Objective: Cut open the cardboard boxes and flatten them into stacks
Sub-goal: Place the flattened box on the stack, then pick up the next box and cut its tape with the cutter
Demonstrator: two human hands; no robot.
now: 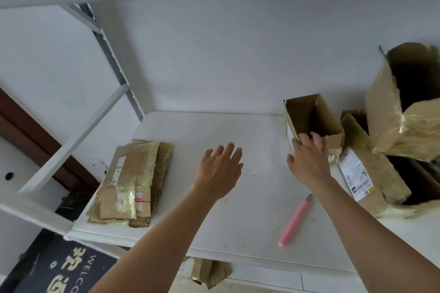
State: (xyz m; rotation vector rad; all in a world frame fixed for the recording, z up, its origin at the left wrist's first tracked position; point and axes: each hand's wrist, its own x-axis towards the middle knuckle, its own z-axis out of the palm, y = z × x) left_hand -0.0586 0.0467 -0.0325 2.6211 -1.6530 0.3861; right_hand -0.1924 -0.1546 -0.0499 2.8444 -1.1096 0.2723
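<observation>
Around the white desk [238,197]
A white wall [238,54] rises behind it, a white shelf frame [71,140] stands at the left, and a dark welcome mat [64,269] lies on the floor below.

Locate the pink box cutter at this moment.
In the head view, the pink box cutter lies untouched on the white table, near its front edge, right of centre, below the right hand and beside that forearm.

One head-worn wide-angle view, looking forward and down.

We look from the person's head onto the white worktop [238,209], close enough that both forearms reach in from the bottom edge. We face the wall behind it; the wide lens bends the shelf frame [71,140] at left, and floor shows below the near edge.
</observation>
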